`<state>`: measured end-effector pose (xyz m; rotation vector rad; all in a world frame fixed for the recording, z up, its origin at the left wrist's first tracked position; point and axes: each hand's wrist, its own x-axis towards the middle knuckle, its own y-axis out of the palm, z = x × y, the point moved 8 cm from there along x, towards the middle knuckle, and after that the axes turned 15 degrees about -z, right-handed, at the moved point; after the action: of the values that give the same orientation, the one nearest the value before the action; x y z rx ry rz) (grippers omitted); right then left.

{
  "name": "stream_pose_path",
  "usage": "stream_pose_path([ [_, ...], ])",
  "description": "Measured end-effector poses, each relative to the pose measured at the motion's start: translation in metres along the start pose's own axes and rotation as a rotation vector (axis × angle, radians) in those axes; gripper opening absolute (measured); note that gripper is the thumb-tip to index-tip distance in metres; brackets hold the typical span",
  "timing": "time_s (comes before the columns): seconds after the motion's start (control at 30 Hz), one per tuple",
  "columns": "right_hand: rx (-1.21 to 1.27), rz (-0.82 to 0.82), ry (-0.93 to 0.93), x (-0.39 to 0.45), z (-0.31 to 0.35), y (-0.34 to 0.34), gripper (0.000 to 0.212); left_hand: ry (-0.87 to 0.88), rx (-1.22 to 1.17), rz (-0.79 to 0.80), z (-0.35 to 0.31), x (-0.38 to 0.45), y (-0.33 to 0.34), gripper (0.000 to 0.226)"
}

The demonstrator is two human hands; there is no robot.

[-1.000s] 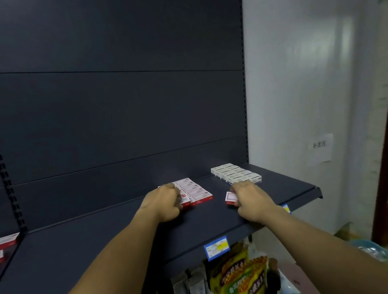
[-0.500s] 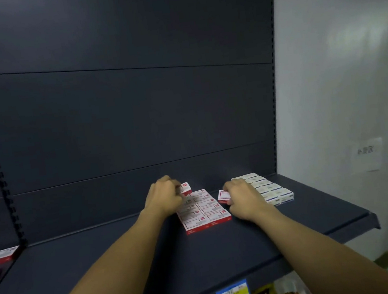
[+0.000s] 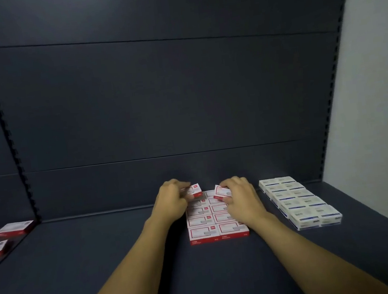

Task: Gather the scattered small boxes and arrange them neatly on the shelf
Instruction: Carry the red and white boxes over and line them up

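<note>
Head view: one small red-and-white cardboard box [image 3: 194, 189] is pinched by the left hand [image 3: 172, 201], another [image 3: 221, 191] by the right hand [image 3: 242, 199], above the twelve o'clock end of the red-and-white block [image 3: 216, 224] on the dark shelf [image 3: 103, 255]. Neighbouring rows could be nudged askew by a tilted set-down.

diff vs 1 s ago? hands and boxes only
Both hands went from the front of the red block to its back. Left hand now pinches a red box lifted; right hand carried its red box back too. White-blue block unchanged.
</note>
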<state>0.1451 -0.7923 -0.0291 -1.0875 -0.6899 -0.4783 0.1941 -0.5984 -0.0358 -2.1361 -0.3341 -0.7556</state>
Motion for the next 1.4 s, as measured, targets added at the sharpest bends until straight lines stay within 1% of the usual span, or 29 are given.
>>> stream_pose_path([
  [0.13, 0.122, -0.015, 0.014, 0.018, -0.006, 0.018, 0.048, 0.018, -0.008, -0.06, -0.008, 0.005, 0.008, 0.034],
  [0.27, 0.208, -0.017, 0.037, 0.029, -0.01, 0.031, 0.048, 0.069, 0.026, -0.047, -0.014, 0.01, 0.017, 0.033],
  [0.43, 0.188, -0.002, -0.006, 0.036, -0.015, 0.04, 0.048, 0.121, 0.074, -0.013, -0.009, 0.011, 0.028, 0.035],
  [0.57, 0.155, 0.004, -0.014, 0.033, -0.018, 0.045, 0.05, 0.148, 0.081, -0.018, -0.009, 0.009, 0.033, 0.035],
  [0.7, 0.131, 0.003, 0.0, 0.031, -0.023, 0.045, 0.049, 0.132, 0.08, -0.022, -0.01, 0.007, 0.033, 0.037],
  [1.0, 0.153, 0.013, 0.012, 0.027, -0.022, 0.043, 0.047, 0.127, 0.151, -0.057, -0.008, 0.006, 0.031, 0.032],
  [1.27, 0.171, 0.041, 0.014, 0.027, -0.019, 0.048, 0.043, 0.085, 0.096, -0.085, -0.008, 0.003, 0.028, 0.033],
  [1.4, 0.17, 0.05, -0.005, 0.029, -0.018, 0.052, 0.037, 0.073, 0.082, -0.101, -0.007, 0.003, 0.028, 0.033],
])
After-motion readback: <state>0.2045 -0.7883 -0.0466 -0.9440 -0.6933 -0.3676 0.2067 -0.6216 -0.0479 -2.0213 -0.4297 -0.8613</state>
